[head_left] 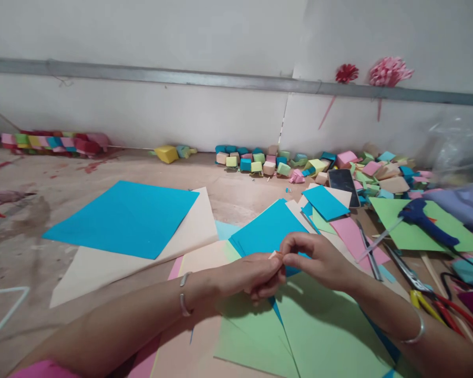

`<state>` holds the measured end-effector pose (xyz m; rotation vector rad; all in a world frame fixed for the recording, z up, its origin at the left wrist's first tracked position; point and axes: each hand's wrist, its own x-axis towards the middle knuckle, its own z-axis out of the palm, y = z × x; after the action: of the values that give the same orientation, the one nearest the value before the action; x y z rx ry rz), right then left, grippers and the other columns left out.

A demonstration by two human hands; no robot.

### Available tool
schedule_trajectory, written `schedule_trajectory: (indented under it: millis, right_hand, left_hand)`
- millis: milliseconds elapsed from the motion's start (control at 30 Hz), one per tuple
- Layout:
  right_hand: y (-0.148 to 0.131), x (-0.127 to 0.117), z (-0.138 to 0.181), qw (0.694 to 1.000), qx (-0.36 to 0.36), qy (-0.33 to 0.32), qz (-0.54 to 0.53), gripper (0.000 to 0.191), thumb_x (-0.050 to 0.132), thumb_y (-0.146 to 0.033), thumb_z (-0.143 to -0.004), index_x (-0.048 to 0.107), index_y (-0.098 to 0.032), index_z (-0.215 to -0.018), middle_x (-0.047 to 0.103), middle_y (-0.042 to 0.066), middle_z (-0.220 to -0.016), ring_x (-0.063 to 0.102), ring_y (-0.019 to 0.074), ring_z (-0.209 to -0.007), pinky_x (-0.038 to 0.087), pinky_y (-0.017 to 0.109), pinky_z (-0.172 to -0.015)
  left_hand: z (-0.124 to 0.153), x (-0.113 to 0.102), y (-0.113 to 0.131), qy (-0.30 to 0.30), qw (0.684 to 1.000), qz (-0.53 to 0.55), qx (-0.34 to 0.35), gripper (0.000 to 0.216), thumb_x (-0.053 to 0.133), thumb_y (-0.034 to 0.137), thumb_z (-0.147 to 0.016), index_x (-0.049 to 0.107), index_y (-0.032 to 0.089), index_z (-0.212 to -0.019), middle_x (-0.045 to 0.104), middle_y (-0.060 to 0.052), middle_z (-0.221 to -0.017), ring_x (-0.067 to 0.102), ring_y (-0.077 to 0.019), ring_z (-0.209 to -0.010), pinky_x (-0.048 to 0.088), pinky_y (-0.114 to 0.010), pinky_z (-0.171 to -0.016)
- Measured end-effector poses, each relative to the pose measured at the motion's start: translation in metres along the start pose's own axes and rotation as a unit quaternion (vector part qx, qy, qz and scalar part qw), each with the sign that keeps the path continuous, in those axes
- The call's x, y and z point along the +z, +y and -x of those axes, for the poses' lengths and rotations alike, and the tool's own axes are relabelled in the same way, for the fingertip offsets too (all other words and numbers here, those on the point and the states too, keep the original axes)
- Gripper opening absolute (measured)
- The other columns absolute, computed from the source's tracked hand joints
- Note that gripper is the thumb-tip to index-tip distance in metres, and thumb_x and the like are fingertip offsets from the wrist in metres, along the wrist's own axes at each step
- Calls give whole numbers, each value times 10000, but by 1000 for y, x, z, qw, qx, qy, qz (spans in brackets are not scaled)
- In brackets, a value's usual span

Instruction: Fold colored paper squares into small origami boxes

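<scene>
My left hand (pixel 256 274) and my right hand (pixel 314 258) meet above the stack of coloured sheets. Between their fingertips is a small pale peach piece of paper (pixel 276 254), mostly hidden by the fingers. Both hands are closed in a pinch on it. Beneath them lie light green sheets (pixel 319 325), with a blue sheet (pixel 260 226) behind. Smaller cut pieces of blue paper (pixel 325 202) and pink paper (pixel 357 237) rest just beyond my right hand.
Scissors (pixel 410 273), a craft knife (pixel 370 252) and a blue glue gun (pixel 429 220) lie at right. A phone (pixel 343 186) leans near piled paper boxes (pixel 390 178). Rows of small paper cubes (pixel 256 157) line the wall. A large blue sheet (pixel 122 220) lies at left.
</scene>
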<state>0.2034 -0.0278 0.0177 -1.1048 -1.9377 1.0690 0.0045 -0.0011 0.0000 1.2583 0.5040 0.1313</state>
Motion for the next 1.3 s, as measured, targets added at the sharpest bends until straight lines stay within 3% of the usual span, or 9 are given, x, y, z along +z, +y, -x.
schedule_trajectory:
  millis: [67,167,300,400,533,733,833,1067,1300]
  right_hand:
    - [1,0,-1,997,48,-13,-58,120,601,-256,-866,608,-163,-790,631,9,-721,571,119,-662,462,234,-596]
    - [2,2,-2,996,46,18,-71,127,633,-269,-841,631,-163,-770,634,6,-719,583,116,-670,476,231,-614]
    - [3,3,-2,995,41,37,-86,84,662,-257,-825,681,-181,-854,683,18,-793,637,128,-692,519,246,-646]
    - [8,4,0,996,-37,80,2,116,653,-219,-840,713,-210,-939,706,32,-857,644,140,-760,520,252,-666]
    - [16,8,3,961,-193,141,141,265,583,-158,-888,679,-230,-1124,697,63,-909,623,155,-812,513,284,-687]
    - [15,9,2,922,-286,160,207,319,544,-62,-872,655,-196,-1140,676,72,-850,596,161,-760,495,288,-644]
    - [9,6,2,936,-264,130,193,223,541,-86,-879,679,-178,-1029,671,73,-847,602,158,-774,501,277,-656]
    - [8,0,3,959,-204,55,190,215,503,-172,-925,646,-188,-1084,678,81,-893,614,167,-822,505,283,-676]
    - [5,1,2,951,-225,38,207,130,518,-216,-930,621,-184,-860,644,55,-786,580,150,-754,459,250,-636]
  left_hand:
    - [0,3,-1,-12,999,28,-32,537,258,673,-904,496,194,-859,336,76,-468,271,-87,-399,320,-235,-428]
    - [-1,2,-4,-5,999,40,-26,575,240,707,-888,501,195,-885,356,73,-476,293,-90,-408,366,-242,-451]
    - [-1,-3,-3,-6,1000,-7,26,467,386,658,-883,454,196,-878,377,68,-564,295,-82,-482,320,-240,-501]
    - [0,-4,0,8,997,-31,69,267,492,419,-899,397,196,-787,367,55,-625,299,-82,-542,272,-250,-522]
    - [0,-1,2,55,998,-12,42,125,491,142,-753,378,194,-759,377,53,-650,324,-76,-552,274,-246,-515]
    - [-2,2,-1,29,993,118,-7,301,465,117,-569,419,189,-858,437,68,-649,343,-48,-462,371,-242,-509]
    - [-3,0,-2,28,985,168,-16,367,460,108,-519,426,181,-877,492,51,-700,353,-38,-443,389,-254,-511]
    - [-1,0,3,19,1000,10,-15,276,436,98,-499,400,198,-755,425,50,-608,353,-86,-515,284,-248,-493]
    - [4,4,2,48,982,-177,51,156,465,93,-659,399,200,-752,438,6,-775,375,-137,-707,324,-274,-613]
